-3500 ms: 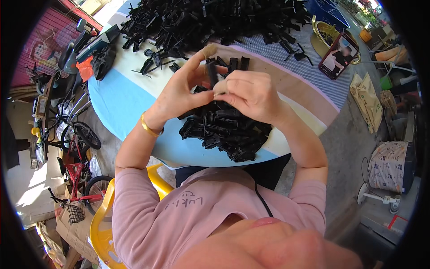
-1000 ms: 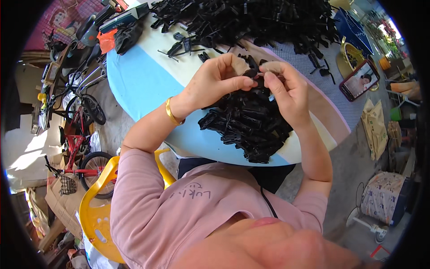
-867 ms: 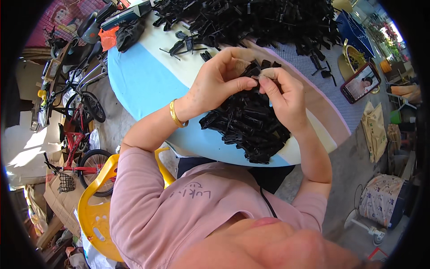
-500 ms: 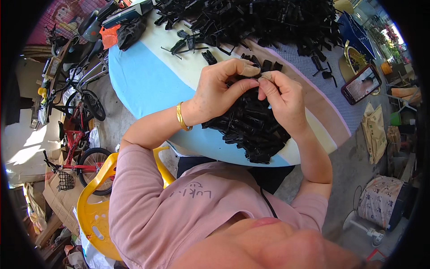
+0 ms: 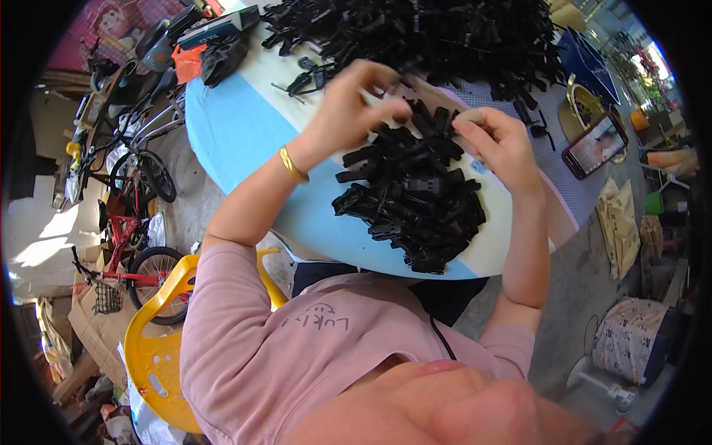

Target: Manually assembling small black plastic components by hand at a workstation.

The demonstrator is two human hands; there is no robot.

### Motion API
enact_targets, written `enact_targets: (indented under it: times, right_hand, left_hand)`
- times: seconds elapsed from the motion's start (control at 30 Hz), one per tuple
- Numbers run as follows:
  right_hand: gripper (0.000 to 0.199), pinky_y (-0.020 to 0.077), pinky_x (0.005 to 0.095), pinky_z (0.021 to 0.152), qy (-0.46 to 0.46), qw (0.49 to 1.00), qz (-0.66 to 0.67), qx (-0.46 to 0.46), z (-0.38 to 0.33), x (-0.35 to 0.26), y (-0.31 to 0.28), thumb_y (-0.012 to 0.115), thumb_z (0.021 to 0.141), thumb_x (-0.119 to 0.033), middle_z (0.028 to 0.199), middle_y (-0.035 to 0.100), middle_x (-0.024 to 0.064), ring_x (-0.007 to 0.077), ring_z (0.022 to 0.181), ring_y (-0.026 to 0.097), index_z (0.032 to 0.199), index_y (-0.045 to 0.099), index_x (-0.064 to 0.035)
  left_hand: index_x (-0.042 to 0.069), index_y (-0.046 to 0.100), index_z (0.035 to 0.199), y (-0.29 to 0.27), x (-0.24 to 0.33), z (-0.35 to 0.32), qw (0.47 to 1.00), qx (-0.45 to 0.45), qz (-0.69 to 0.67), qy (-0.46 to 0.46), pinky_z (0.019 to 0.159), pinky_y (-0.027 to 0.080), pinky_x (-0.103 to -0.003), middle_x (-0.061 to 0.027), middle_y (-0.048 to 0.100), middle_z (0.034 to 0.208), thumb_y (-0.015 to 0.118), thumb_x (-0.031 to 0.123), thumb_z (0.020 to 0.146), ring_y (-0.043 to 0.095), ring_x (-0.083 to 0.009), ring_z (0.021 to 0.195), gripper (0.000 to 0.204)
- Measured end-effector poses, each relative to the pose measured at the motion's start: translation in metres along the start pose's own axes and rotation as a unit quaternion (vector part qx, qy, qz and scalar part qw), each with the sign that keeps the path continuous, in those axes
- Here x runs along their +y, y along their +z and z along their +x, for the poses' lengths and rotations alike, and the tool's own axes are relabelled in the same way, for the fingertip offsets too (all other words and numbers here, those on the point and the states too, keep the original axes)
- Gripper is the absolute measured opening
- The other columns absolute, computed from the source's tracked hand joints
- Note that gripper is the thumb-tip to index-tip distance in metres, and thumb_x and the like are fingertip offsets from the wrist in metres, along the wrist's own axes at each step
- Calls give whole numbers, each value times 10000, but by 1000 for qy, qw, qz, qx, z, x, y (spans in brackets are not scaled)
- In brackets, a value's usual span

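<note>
My left hand (image 5: 345, 111), with a gold bangle (image 5: 293, 163) at the wrist, is raised over the far edge of a heap of small black plastic pieces (image 5: 415, 200). Its thumb and fingers pinch together at one black piece. My right hand (image 5: 500, 144) hovers at the heap's right edge with curled fingers, and I cannot see what is inside them. The heap lies on a round table with a light blue and cream top (image 5: 245, 126). A much larger pile of the same black pieces (image 5: 445, 37) covers the table's far side.
A phone with a lit screen (image 5: 593, 144) lies at the table's right rim. Tools and a dark bag (image 5: 222, 44) sit at the far left. A yellow plastic chair (image 5: 156, 348) and bicycles (image 5: 133, 259) stand at my left. A wrapped bundle (image 5: 630, 341) stands at lower right.
My hands, which were pressed together on one piece over the heap, have come apart. The left moved up toward the far pile and the right drew to the right.
</note>
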State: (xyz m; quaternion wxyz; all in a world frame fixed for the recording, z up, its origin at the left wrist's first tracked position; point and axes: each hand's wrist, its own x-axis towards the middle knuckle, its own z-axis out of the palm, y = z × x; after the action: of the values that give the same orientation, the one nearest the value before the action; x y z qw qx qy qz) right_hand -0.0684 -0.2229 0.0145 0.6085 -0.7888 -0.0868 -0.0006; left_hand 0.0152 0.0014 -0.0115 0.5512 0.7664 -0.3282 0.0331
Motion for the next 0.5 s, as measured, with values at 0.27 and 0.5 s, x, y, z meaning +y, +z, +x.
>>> enact_targets:
  times: [0.27, 0.5]
  right_hand:
    - [144, 393, 188, 546, -92, 983, -158, 10, 1, 1, 27, 630, 814, -135, 652, 555, 2, 47, 584, 475, 851, 621, 4]
    - [208, 396, 196, 510, -156, 967, -182, 84, -2, 5, 28, 705, 742, -98, 671, 578, 19, 49, 560, 481, 908, 620, -6]
  left_hand:
    - [37, 626, 912, -17, -67, 24, 887, 141, 430, 93, 770, 434, -369, -126, 563, 899, 723, 257, 708, 535, -307, 851, 316]
    - [-1, 568, 973, -1, -16, 13, 956, 185, 185, 130, 797, 435, -290, -106, 598, 1013, 642, 115, 799, 566, -204, 909, 221]
